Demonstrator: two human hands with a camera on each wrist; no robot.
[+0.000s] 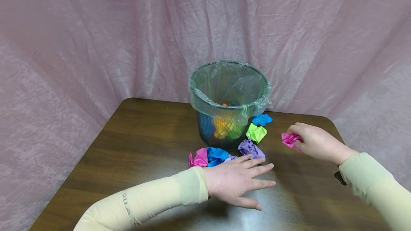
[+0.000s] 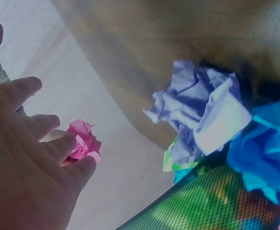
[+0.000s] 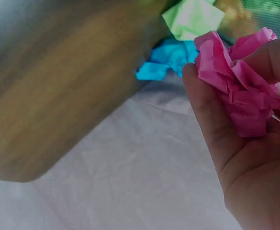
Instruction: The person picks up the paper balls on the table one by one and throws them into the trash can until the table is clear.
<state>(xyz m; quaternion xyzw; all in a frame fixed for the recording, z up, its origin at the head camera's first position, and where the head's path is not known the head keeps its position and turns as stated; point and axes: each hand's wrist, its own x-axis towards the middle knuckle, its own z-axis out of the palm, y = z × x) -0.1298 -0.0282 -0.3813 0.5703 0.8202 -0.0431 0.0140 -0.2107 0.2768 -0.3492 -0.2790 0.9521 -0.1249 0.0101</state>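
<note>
My right hand (image 1: 316, 142) pinches a crumpled pink paper ball (image 3: 238, 86) between thumb and fingers, over the right side of the table. My left hand (image 1: 237, 181) is spread with straight fingers in front of the bin, palm down and holding nothing. Just beyond its fingers lies a crumpled purple paper (image 1: 250, 149). A blue paper ball (image 1: 216, 156) and another pink one (image 1: 199, 158) sit beside it to the left, by the bin's base. Along the bin's right side are a lime green paper ball (image 1: 257, 133) and a second blue one (image 1: 262, 119).
A black mesh bin (image 1: 205, 131) with a translucent green liner (image 1: 200, 104) stands at the back of the dark wooden table (image 1: 147, 134). Coloured paper balls show through its mesh. Pink curtains (image 1: 160, 38) hang behind and on both sides.
</note>
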